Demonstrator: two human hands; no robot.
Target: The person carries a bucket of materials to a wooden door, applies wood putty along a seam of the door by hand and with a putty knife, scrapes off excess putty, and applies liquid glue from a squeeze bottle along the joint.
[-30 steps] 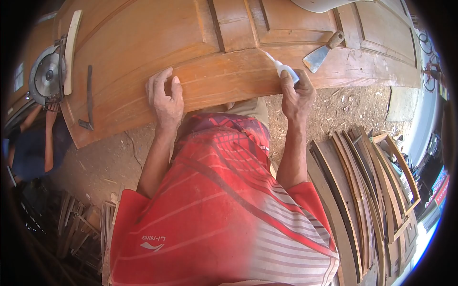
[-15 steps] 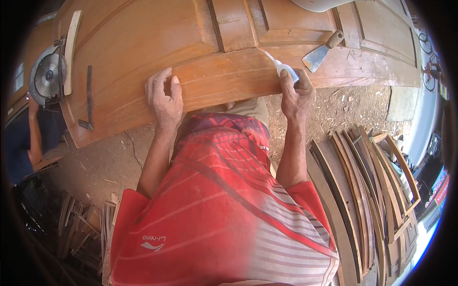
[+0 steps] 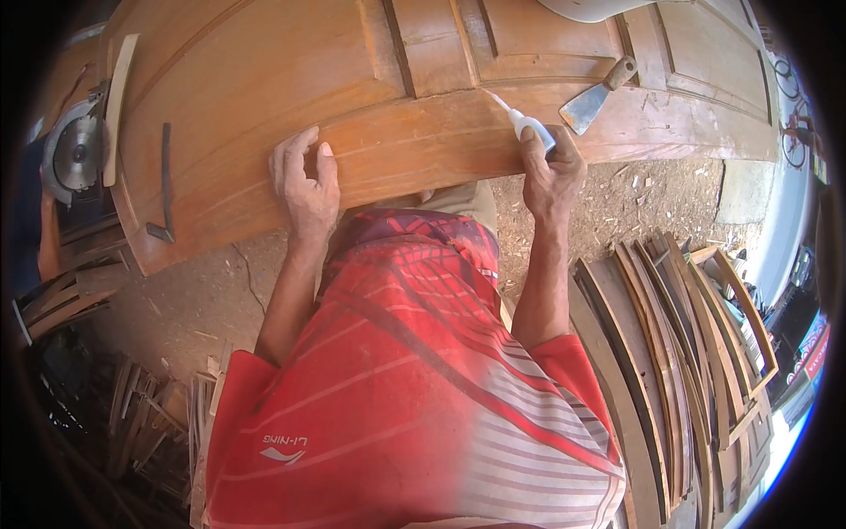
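A brown panelled wooden door (image 3: 414,137) lies flat in front of me. My left hand (image 3: 306,181) rests on its near edge, fingers apart and holding nothing. Gripped in my right hand (image 3: 552,172) at the same edge is a small white glue bottle (image 3: 532,132). Its thin nozzle points up and left, the tip at a joint line in the door. Just right of the bottle, a putty knife (image 3: 583,109) with a worn handle lies on the door.
A circular saw (image 3: 75,152) and a wooden strip (image 3: 117,110) are at the left, near a dark metal square (image 3: 166,185). Another person's arm (image 3: 48,234) shows there. Stacked boards (image 3: 652,370) stand at right; wood scraps (image 3: 145,414) lie lower left.
The circular saw and the strip beside it have shifted left. The other person has moved further toward the left edge. My right hand and the bottle have moved very slightly right; my left hand is almost still.
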